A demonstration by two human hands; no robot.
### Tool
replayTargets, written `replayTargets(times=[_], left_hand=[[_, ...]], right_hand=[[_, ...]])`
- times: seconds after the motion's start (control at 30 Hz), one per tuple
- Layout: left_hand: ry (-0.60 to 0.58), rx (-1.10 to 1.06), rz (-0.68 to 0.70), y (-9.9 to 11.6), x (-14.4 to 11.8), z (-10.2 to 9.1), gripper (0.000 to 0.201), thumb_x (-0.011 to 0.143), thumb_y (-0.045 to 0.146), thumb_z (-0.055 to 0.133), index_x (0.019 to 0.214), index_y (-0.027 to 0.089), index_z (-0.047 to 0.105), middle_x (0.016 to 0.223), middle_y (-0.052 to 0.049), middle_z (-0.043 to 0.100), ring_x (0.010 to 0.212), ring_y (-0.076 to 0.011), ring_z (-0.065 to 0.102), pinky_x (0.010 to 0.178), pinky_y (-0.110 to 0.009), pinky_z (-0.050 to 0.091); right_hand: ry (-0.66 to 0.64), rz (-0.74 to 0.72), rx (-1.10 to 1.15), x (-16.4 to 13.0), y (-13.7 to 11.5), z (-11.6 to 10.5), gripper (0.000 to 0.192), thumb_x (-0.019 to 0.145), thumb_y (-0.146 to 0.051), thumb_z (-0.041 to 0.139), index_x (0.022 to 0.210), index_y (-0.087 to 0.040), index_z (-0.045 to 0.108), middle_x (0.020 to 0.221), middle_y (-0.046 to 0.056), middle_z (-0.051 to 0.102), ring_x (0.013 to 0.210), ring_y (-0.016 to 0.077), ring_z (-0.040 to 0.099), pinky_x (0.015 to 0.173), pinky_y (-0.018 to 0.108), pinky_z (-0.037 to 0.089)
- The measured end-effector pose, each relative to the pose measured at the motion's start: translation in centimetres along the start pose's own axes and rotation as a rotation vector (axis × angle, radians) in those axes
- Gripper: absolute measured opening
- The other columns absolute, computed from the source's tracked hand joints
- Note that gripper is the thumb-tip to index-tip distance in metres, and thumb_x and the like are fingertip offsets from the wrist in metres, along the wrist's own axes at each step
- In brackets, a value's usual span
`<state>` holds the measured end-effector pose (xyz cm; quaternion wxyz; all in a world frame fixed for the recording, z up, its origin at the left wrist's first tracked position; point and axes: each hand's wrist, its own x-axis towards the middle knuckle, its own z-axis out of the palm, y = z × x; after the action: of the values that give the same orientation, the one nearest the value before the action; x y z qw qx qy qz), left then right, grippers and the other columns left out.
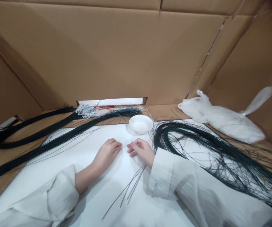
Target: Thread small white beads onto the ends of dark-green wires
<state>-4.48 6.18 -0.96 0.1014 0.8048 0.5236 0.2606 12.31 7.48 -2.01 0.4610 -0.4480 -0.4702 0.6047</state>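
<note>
Head view: both hands are resting on a white table sheet (98, 195), close together near the middle. The left hand (106, 154) is lying w/ fingers curled narrow, thumb and forefinger pinching something small and pale at the tips; too small to tell what. The right hand (142, 150) is facing it, fingers curled in, gripping a few thin dark wires (128, 189) whose short ends are sticking up just above the knuckles while the long ends are trailing back toward the person, fanning out over the sheet between the two white sleeves. Fingertips of the two hands are nearly meeting, a small gap btwn them.

Just beyond the hands a small white bowl (141, 124) is sitting w/ pale bits inside. Right of it a big loose bundle of dark wire (209, 151) is sprawling across the table and over the right sleeve. On the left, long straight wire bundles (55, 138) are lying diagonally, one topped by a cluster of white beaded tips (86, 111). A white plastic bag (223, 121) is lying far right, against the cardboard walls (126, 50) enclosing the bench
</note>
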Motion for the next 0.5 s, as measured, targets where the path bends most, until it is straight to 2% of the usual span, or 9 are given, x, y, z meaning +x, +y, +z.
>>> replayTargets(times=[0.23,0.5], left_hand=[[-0.004,-0.034,0.009,0.35,-0.14,-0.02,0.019,0.083,0.023,0.044,0.082,0.019,0.062,0.084,-0.004,0.059,0.081,-0.0180,0.055,0.073,-0.031,0.045],[-0.009,-0.052,-0.012,0.60,-0.12,0.09,0.016,0.083,0.022,0.046,0.085,0.019,0.061,0.083,-0.004,0.059,0.082,-0.0180,0.055,0.074,-0.031,0.044]], right_hand=[[-0.058,-0.003,-0.022,-0.29,-0.46,0.24,0.019,0.069,-0.028,0.060,0.063,-0.015,0.046,0.078,0.008,0.067,0.058,0.0113,0.062,0.047,0.021,0.047],[-0.085,-0.030,-0.090,-0.45,-0.62,0.35,0.015,0.073,-0.024,0.054,0.064,-0.016,0.046,0.082,0.009,0.066,0.060,0.0113,0.061,0.050,0.022,0.046]])
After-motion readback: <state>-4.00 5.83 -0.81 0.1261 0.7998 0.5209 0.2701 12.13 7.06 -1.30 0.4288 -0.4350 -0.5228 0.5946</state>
